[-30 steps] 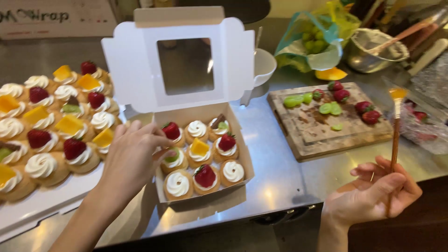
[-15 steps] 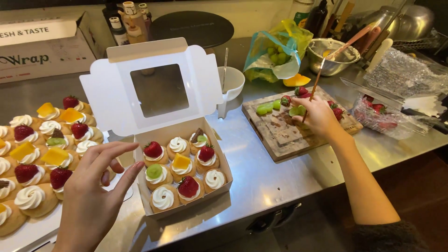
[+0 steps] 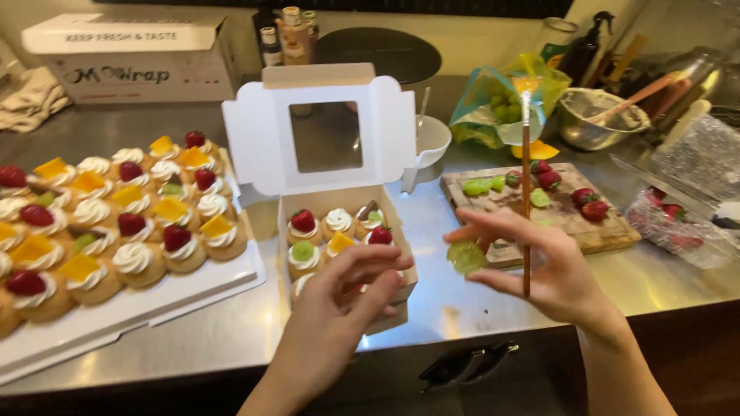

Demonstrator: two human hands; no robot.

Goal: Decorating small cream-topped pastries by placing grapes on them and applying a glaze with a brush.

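My right hand [image 3: 551,273] pinches a green grape half [image 3: 465,256] at its fingertips and also holds a thin brush [image 3: 526,154] upright. It hovers just right of a white pastry box [image 3: 284,209] with a windowed lid [image 3: 254,139] standing open. The box holds several small cream tarts [image 3: 338,220] topped with strawberry, mango or grape. Hovering over the front row of the box, my left hand [image 3: 339,300] has its fingers apart and holds nothing; it hides the front tarts.
A white tray [image 3: 154,304] with several fruit tarts lies at the left. A wooden cutting board [image 3: 609,231] with strawberries and grape halves sits at the right. Behind are a white bowl [image 3: 433,139], a bag of grapes [image 3: 493,108], a metal bowl [image 3: 597,119] and a carton [image 3: 131,58].
My right hand came back from the cutting board toward the box, now carrying a grape half with the brush. My left hand shifted right, from beside the box to over its front row.
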